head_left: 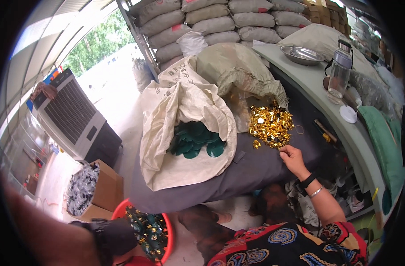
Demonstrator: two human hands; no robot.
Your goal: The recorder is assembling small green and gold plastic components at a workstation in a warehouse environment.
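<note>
My right hand [294, 160] is closed in a pinch at the near edge of a pile of small shiny gold pieces [270, 126]. What its fingertips hold, if anything, is too small to make out. The gold pieces spill from the mouth of a woven sack [238, 62] lying on the dark cloth-covered table [202, 195]. Left of it, a cream sack [180, 170] lies open with dark green discs [196, 139] inside. A large blurred part of my left arm [47, 230] fills the lower left; the fingers there cannot be seen.
A red tub [169, 239] of mixed green and gold pieces stands below the table. Beside it is a cardboard box [108, 186] of grey pieces, near an air cooler [74, 117]. The right-hand counter [313, 77] bears a metal bowl [302, 54] and a bottle [340, 73].
</note>
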